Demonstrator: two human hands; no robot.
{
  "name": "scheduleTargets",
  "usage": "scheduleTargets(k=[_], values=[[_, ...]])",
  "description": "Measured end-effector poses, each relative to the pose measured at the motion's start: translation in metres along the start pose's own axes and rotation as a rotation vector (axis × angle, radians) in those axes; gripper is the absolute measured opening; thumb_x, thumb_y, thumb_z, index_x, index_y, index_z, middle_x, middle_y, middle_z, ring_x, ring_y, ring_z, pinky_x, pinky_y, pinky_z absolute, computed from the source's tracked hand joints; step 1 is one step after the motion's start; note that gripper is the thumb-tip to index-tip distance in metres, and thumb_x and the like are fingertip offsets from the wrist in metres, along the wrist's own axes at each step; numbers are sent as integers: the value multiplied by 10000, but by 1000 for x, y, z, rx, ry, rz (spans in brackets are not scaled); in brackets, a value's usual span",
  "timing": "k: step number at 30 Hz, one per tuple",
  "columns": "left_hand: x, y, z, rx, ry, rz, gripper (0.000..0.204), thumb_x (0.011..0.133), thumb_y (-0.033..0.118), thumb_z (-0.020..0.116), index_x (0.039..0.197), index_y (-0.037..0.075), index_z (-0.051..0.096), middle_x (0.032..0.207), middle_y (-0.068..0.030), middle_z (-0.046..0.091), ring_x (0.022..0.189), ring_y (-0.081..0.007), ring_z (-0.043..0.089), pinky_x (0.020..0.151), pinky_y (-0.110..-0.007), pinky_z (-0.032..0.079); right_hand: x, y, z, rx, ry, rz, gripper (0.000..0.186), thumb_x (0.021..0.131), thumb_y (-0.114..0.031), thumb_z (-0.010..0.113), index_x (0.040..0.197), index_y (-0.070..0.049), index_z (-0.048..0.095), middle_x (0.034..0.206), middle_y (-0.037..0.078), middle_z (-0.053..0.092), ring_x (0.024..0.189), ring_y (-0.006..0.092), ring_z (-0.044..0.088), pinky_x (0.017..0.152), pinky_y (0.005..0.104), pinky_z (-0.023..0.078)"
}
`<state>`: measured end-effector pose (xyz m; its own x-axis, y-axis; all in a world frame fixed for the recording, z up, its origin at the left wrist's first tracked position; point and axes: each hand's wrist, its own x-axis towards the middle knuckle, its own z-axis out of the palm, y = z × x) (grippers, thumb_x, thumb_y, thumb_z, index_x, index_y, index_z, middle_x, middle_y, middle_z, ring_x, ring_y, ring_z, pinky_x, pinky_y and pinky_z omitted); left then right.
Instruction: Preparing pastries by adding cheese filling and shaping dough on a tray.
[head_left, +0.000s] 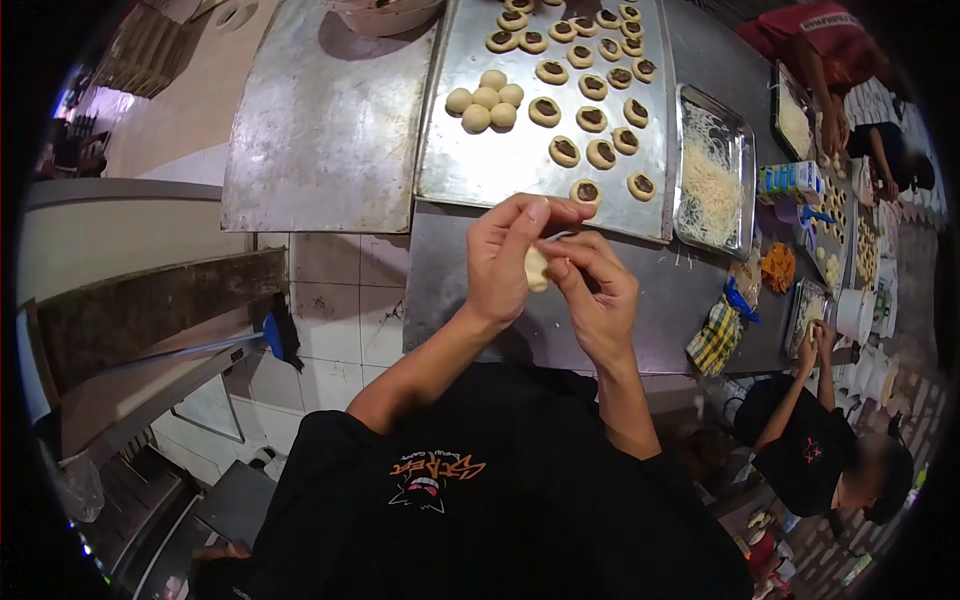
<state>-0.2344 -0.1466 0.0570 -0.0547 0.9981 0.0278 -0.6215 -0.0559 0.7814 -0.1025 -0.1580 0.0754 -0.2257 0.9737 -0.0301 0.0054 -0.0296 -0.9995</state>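
At the far right corner of a scuffed metal sheet (320, 150) sits a bowl (385, 18), while on the neighboring metal tray (470, 170) a cluster of smooth dough balls (487, 97) rests near the left edge. Just off that tray's near edge, above the gray bench (450, 300), a person in a black shirt (560, 480) works a small lump of pale dough (538, 270) — the left hand (497, 262) curled around one side, the right hand (602, 295) closing thumb and fingertips on the other. Dough rounds with dark filling (591, 119) spread over the right half of the tray, from the far edge to the near one. Beside its right edge, a deep rectangular pan (748, 190) holds pale shreds (712, 185). Farther right along the bench lie a yellow checked cloth (716, 338), at the near edge, and an orange cloth (778, 267); beyond them, a co-worker's hands (818, 335) reach over another pan of shreds (808, 305).
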Motion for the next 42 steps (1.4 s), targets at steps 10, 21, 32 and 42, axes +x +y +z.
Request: scheduleTargets(k=[10, 21, 32, 42], values=[[17, 29, -32, -182, 245, -214, 254, 1018, 208, 520, 999, -32, 601, 1031, -206, 686, 997, -295, 685, 929, -413, 540, 23, -1, 30, -147, -115, -154, 215, 824, 99, 709, 1030, 37, 717, 1012, 90, 648, 928, 145, 632, 763, 242, 518], [17, 15, -41, -93, 133, -55, 214, 1014, 182, 533, 1017, -27, 583, 951, -171, 688, 950, -282, 694, 895, -412, 554, 42, -1, 28, -214, -175, -76, 166, 824, 90, 713, 985, 48, 709, 998, 105, 665, 909, 162, 644, 762, 253, 516], [23, 14, -64, 204, 128, 166, 197, 1008, 190, 533, 959, 3, 569, 934, -159, 677, 943, -255, 679, 883, -409, 543, 52, 6, 45, -237, -134, 110, 182, 809, 15, 745, 990, 25, 726, 954, 124, 709, 854, 198, 676, 757, 279, 523], [32, -28, -107, -691, 749, -631, 376, 1005, 419, 477, 1043, 59, 580, 1054, -126, 648, 1001, -228, 615, 924, -411, 481, 84, 42, 56, -378, -270, 118, 293, 819, -96, 791, 1077, 12, 705, 948, 70, 696, 809, 139, 640, 710, 264, 505]])
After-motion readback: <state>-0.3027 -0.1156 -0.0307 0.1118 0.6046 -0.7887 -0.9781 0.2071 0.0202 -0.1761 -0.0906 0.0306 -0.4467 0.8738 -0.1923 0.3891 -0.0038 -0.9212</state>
